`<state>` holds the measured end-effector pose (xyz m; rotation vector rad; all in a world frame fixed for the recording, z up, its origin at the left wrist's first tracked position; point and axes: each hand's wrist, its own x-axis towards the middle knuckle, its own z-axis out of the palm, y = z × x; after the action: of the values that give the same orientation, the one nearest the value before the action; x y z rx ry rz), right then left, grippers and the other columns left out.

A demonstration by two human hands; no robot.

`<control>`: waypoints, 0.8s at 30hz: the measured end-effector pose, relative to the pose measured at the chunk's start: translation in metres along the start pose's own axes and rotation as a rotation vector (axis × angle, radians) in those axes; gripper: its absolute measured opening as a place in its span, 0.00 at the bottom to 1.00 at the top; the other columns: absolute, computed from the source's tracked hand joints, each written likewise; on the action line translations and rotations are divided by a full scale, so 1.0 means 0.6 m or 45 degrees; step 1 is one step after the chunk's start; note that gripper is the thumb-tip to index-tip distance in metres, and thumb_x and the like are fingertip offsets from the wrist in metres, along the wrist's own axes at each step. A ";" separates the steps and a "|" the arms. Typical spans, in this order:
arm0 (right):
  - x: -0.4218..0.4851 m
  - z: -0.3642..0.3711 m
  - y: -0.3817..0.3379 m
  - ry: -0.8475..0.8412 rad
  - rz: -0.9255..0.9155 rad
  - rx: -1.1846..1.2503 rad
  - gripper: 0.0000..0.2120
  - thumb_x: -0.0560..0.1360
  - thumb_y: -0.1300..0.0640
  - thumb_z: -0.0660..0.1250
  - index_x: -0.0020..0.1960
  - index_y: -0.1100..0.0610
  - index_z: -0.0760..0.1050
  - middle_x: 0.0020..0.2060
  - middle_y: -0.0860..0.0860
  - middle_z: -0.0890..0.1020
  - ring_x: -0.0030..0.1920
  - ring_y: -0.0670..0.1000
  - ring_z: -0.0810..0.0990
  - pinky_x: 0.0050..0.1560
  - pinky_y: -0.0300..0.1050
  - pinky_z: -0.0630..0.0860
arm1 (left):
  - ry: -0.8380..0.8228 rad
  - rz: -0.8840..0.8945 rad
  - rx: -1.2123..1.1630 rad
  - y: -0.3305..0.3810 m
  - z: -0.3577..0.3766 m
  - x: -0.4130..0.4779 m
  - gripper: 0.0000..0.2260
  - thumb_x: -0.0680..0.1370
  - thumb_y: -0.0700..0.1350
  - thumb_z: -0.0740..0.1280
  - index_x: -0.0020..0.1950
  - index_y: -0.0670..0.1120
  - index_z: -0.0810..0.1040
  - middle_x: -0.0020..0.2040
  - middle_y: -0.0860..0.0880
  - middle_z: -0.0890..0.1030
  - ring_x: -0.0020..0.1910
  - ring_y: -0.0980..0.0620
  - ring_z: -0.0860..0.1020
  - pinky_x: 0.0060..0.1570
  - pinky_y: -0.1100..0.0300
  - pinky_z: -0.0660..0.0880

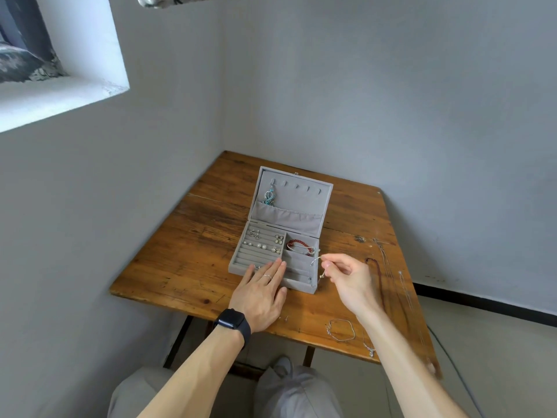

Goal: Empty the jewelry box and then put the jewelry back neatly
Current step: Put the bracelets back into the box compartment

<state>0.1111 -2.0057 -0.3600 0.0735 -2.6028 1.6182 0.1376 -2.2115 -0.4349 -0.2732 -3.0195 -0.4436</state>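
Step in hand, as judged: one thin silver bangle-like wire piece [315,260] at the right edge of the open grey velvet jewelry box [301,285]. Cannot tell if it is going in or coming out; the tidy rows suggest refilling.

- Right hand [349,279]: thumb and forefinger pinch the silver piece, just above the box's front-right compartment.
- Left hand [262,289]: flat, fingers straight, pressing on the box's front-left corner. It holds nothing. Plain ring on one finger, dark smartwatch [233,322] at the wrist.
- To do well: keep the left hand steadying the box, lower the piece flat into the bare front-right compartment, and release only once it rests on the lining.

Around:
- Small pearl and silver earrings [262,245] sit in the ring rolls; red bead bracelet [297,243] fills the back-right compartment.
- Teal pendant [269,197] hangs from the leftmost lid hook.
- On the worn wooden table [187,260], right of the box: dark red bead necklace [378,276], thin silver chains [404,285]. Fine silver chain bracelet [342,329] near the front edge.

In the way: the right forearm passes close over the loose chains; a drag could tangle them.
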 end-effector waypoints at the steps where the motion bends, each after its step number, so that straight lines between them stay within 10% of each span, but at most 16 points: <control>1: 0.009 0.012 -0.002 -0.004 -0.014 -0.007 0.11 0.78 0.57 0.70 0.46 0.39 0.83 0.45 0.39 0.86 0.49 0.42 0.84 0.57 0.51 0.81 | 0.003 0.001 -0.005 0.000 0.000 0.000 0.27 0.85 0.57 0.44 0.82 0.52 0.44 0.82 0.55 0.48 0.80 0.57 0.46 0.78 0.53 0.38; 13: 0.088 0.091 0.014 0.024 -0.102 -0.407 0.07 0.78 0.56 0.70 0.49 0.45 0.85 0.45 0.40 0.86 0.50 0.45 0.84 0.49 0.32 0.73 | 0.055 0.004 -0.077 0.003 -0.003 -0.002 0.28 0.84 0.57 0.46 0.83 0.50 0.47 0.82 0.54 0.50 0.81 0.56 0.47 0.77 0.53 0.36; 24: 0.111 0.077 0.027 -0.169 -0.370 -1.308 0.11 0.80 0.56 0.65 0.57 0.46 0.83 0.50 0.53 0.83 0.53 0.55 0.80 0.50 0.45 0.77 | 0.021 -0.003 -0.102 0.001 -0.003 -0.002 0.28 0.84 0.58 0.47 0.83 0.51 0.46 0.82 0.54 0.48 0.80 0.57 0.46 0.77 0.53 0.35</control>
<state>0.0419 -2.0399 -0.3888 0.4615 -2.9772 0.0943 0.1390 -2.2115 -0.4328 -0.2692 -2.9908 -0.5647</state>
